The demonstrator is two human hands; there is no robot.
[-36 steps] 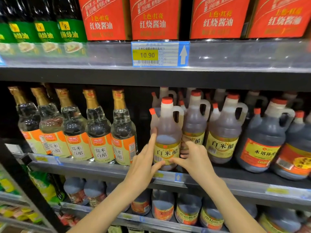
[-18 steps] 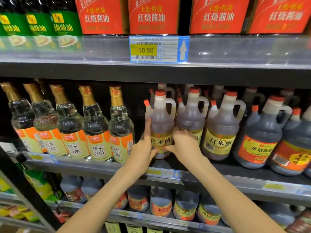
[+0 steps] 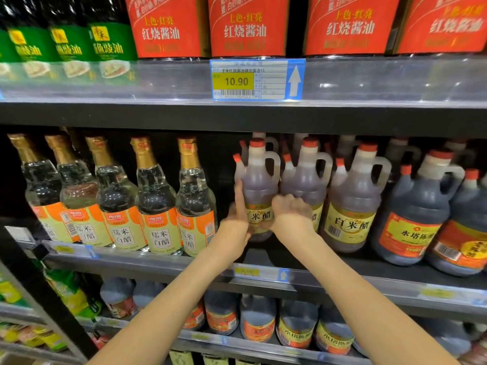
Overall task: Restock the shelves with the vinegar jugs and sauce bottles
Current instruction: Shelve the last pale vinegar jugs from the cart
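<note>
The vinegar jug (image 3: 259, 185) stands upright on the middle shelf (image 3: 342, 272), set back from its front edge, at the left end of a row of like jugs: a bulbous body of translucent, cloudy plastic filled with brownish liquid, a red screw cap on its neck, a small red-capped spout on the left shoulder, a moulded loop handle on the right, and a yellow paper label with dark characters across its lower belly. The left hand (image 3: 235, 230) presses flat against the jug's left side, the forefinger stretched straight up along the plastic and the remaining fingers folded round the base. The right hand (image 3: 291, 214) is curled with knuckles showing, gripping the jug's right side where it touches the neighbouring jug (image 3: 307, 185). A third pale jug (image 3: 353, 204) sits just beside that one, its label fully readable. Further right stand darker jugs (image 3: 416, 214) of the same handled shape with orange-red labels. To the left, well apart from the held jug across a dark gap, a row of tall clear glass bottles (image 3: 155, 204) carries gold foil necks and orange-and-cream labels. A clear plastic rail on the upper shelf holds a price tag (image 3: 257, 80) reading 10.90, under red-labelled bottles (image 3: 247, 27) and green-labelled bottles (image 3: 108, 40). More dark jugs (image 3: 258, 320) fill the shelf below.
</note>
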